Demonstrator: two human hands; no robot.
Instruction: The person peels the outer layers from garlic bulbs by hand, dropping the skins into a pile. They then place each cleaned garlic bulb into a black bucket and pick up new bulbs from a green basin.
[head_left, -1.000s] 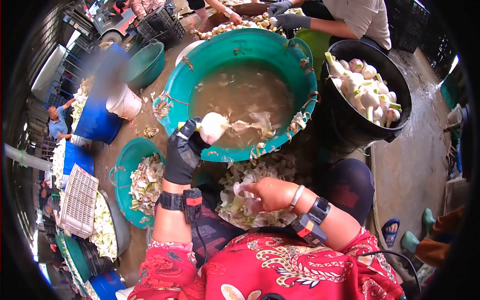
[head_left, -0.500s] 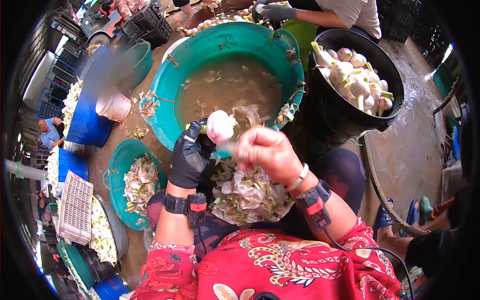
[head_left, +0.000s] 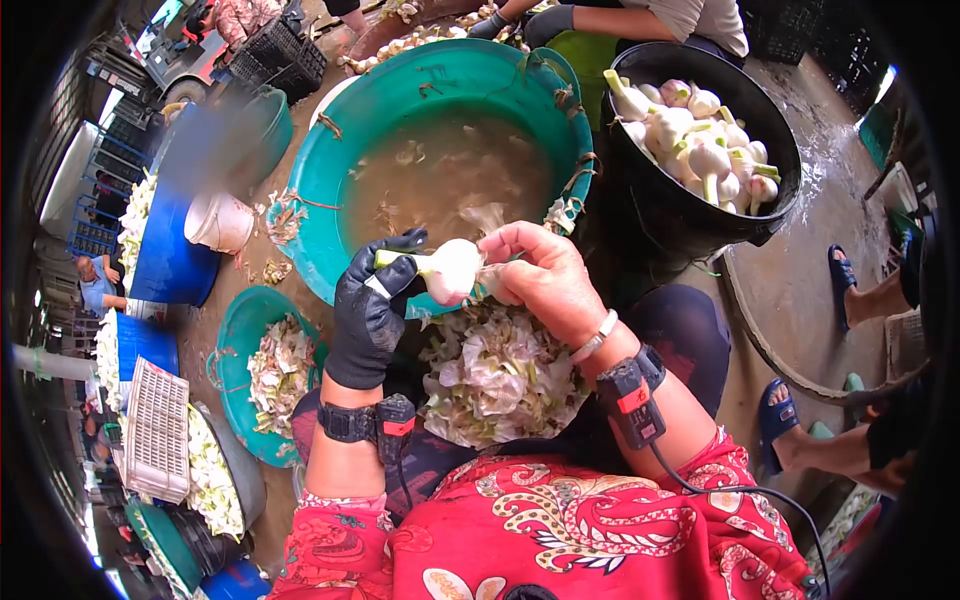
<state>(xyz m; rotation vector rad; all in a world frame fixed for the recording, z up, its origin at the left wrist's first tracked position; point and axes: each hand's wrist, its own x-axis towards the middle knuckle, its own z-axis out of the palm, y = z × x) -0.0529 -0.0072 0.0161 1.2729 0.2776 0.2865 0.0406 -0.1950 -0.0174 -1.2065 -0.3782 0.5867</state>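
My left hand (head_left: 372, 300), in a black glove, grips the green stem of a garlic bulb (head_left: 452, 272) over the near rim of a green tub (head_left: 310, 170) of murky water. My bare right hand (head_left: 548, 278) is at the bulb's right side, thumb and forefinger pinching a thin pale piece of skin against it. The bulb looks white with a pinkish underside. Below my hands lies a heap of garlic peelings (head_left: 500, 375) between my legs.
A black bucket (head_left: 690, 235) of peeled garlic bulbs stands at the upper right. Left are a smaller green basin (head_left: 235, 345) with peelings, a blue tub (head_left: 175, 255) and a white crate (head_left: 155, 430). A co-worker's gloved hands are beyond the tub; another person's sandalled feet are at right.
The bulb has moved slightly right and down, its stem now more visible. My right hand has opened its fingers somewhat and shifted right. At right, the person's feet have moved apart.
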